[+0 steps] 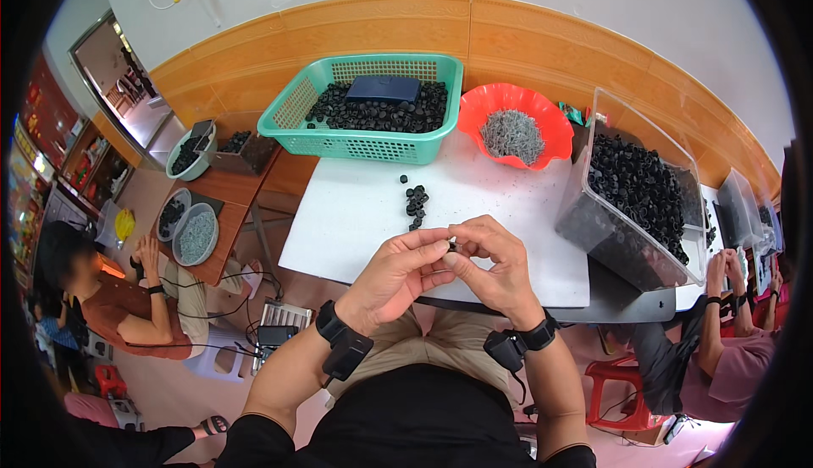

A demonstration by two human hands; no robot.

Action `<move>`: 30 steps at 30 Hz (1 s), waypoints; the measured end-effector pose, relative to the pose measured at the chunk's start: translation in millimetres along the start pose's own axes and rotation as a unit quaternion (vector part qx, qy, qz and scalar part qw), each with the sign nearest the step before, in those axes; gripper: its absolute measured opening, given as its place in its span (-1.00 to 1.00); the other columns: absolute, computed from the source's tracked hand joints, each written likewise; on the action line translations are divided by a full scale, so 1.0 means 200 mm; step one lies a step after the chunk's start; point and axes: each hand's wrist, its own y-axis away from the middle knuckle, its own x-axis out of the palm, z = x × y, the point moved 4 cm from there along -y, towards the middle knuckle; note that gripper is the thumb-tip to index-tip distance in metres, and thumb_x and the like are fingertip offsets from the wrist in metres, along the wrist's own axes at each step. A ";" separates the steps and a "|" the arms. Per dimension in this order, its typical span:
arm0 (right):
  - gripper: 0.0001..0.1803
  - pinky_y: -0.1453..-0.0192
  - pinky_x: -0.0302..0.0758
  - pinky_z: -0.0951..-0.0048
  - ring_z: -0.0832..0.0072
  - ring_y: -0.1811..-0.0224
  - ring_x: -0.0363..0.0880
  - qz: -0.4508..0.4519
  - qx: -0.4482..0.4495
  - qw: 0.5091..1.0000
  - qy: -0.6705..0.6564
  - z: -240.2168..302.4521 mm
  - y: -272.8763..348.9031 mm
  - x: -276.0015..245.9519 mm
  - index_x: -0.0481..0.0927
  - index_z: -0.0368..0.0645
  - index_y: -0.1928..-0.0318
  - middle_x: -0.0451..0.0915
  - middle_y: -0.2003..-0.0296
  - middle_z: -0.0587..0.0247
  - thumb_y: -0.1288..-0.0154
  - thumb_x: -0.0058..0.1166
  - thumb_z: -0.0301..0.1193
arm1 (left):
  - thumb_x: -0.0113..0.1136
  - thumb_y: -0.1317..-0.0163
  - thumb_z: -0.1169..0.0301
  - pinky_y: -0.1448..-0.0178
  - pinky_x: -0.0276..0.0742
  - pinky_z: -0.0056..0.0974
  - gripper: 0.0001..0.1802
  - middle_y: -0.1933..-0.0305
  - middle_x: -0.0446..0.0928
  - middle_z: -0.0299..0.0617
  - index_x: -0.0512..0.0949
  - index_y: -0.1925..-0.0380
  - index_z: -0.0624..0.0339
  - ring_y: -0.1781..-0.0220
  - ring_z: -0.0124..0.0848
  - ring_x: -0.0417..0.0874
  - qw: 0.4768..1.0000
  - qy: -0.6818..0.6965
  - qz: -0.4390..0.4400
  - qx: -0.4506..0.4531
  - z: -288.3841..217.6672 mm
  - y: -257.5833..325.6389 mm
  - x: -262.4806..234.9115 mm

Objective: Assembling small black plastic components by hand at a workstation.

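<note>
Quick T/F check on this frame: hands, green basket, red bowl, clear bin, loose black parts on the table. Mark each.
1. Both hands meet over the near edge of the white table, the left hand and right hand pinching a small black part between the fingertips. True.
2. The green basket is empty. False: it holds black parts with a dark flat box on top.
3. The red bowl holds grey metal pieces. True.
4. The clear bin stands on the person's left. False: it stands on the right, full of black parts.
5. A small cluster of loose black parts lies on the table beyond the hands. True.
</note>
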 end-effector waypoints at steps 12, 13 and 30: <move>-0.74 0.32 0.52 0.58 0.58 0.32 0.57 -0.048 -0.010 0.999 -0.010 -0.02 0.04 0.02 0.70 -0.22 0.08 0.62 0.19 0.20 -0.20 0.34 -0.59 | 0.15 -0.46 0.41 -0.16 0.66 -0.29 -0.79 0.04 0.62 -0.22 0.56 -0.03 0.18 0.01 -0.45 0.68 0.999 0.049 -0.011 0.018 0.04 -0.01 -0.02; -0.76 0.31 0.50 0.59 0.60 0.30 0.55 -0.060 -0.010 0.998 -0.013 -0.02 0.04 0.03 0.70 -0.22 0.09 0.61 0.19 0.22 -0.21 0.34 -0.59 | 0.17 -0.45 0.42 -0.15 0.66 -0.29 -0.79 0.05 0.63 -0.23 0.56 -0.02 0.19 0.03 -0.45 0.69 0.998 0.055 -0.019 0.018 0.04 0.00 -0.01; -0.73 0.27 0.60 0.50 0.48 0.31 0.63 -0.085 -0.084 0.989 0.085 0.00 0.05 0.04 0.67 -0.29 0.10 0.60 0.17 0.13 -0.15 0.34 -0.68 | 0.25 -0.40 0.40 -0.05 0.62 -0.36 -0.84 0.13 0.65 -0.31 0.58 0.06 0.12 0.10 -0.54 0.67 0.997 0.034 -0.043 0.048 0.06 0.01 -0.02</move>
